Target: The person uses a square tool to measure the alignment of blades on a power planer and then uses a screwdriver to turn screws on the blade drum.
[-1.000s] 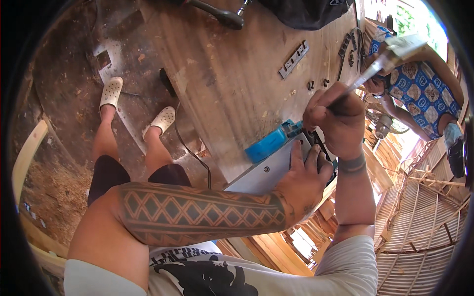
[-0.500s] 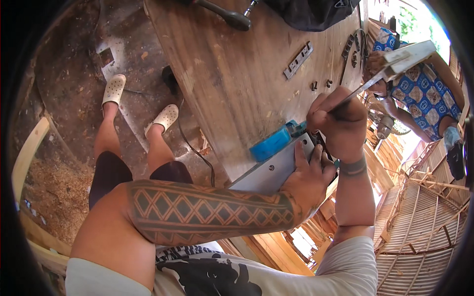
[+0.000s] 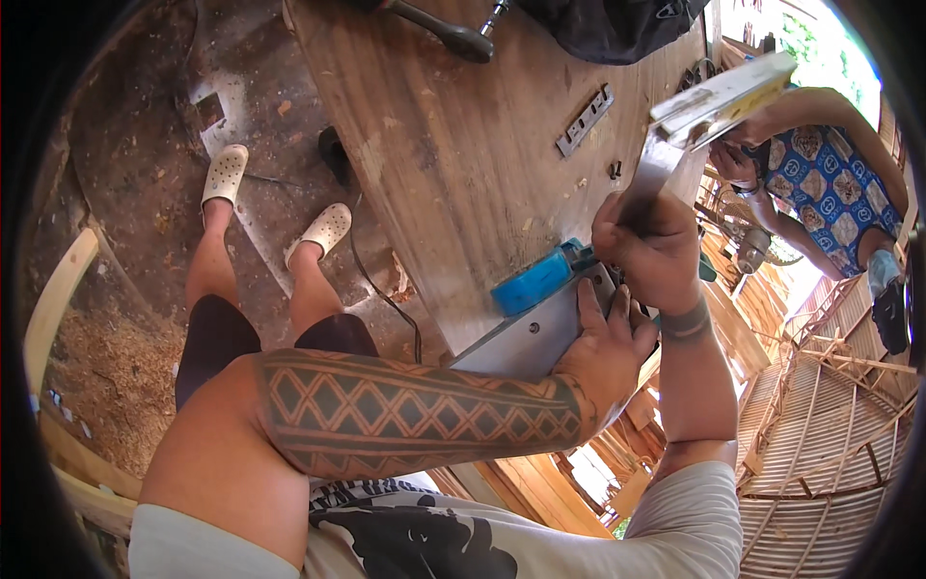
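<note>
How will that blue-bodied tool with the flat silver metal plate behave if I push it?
The blue-bodied tool is probably stiff and fairly heavy, since its flat silver plate looks like rigid metal. The plate's smooth sheen suggests a grip could slip. It may resist shifting with the bare left hand on its plate.

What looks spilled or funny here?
Sawdust is scattered over the floor at the lower left, so it looks messy there. The blue tool seems upside down: its flat metal plate faces up, with the left hand on it. I see no clear damage.
</note>
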{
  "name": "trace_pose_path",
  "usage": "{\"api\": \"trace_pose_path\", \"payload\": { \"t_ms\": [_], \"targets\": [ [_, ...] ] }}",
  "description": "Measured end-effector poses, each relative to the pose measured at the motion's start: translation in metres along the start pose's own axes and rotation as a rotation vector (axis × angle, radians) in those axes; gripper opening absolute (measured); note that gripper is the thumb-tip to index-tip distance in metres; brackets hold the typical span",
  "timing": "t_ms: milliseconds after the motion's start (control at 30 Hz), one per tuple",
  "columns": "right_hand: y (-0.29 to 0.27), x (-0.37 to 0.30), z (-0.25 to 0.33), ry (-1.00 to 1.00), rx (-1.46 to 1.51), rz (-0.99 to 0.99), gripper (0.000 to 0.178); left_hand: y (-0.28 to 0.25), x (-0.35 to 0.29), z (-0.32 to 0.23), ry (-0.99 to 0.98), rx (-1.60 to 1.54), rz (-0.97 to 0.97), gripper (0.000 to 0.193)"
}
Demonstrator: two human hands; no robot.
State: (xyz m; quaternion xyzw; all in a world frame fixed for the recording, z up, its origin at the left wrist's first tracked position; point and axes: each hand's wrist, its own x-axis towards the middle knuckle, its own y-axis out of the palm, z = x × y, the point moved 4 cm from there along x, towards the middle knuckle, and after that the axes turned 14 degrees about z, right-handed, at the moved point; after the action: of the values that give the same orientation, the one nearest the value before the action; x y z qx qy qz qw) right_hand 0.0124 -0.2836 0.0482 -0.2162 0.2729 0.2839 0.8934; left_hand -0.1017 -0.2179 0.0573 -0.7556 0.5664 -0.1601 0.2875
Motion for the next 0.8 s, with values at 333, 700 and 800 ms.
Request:
{"api": "trace_pose_path", "payload": {
  "t_ms": [333,700,800],
  "targets": [
    [-0.001,-0.004,-0.006,0.03,0.014,-0.057,0.014,0.007,0.004,-0.001,-0.008,-0.06,-0.033,0.055],
    [-0.006,-0.015,-0.011,0.038,-0.008,-0.085,0.014,0.01,0.007,-0.003,-0.011,-0.125,-0.071,0.057],
    [-0.01,-0.019,-0.008,0.02,-0.004,-0.115,0.011,0.011,0.008,-0.002,-0.012,-0.141,-0.083,0.058]
  ]
}}
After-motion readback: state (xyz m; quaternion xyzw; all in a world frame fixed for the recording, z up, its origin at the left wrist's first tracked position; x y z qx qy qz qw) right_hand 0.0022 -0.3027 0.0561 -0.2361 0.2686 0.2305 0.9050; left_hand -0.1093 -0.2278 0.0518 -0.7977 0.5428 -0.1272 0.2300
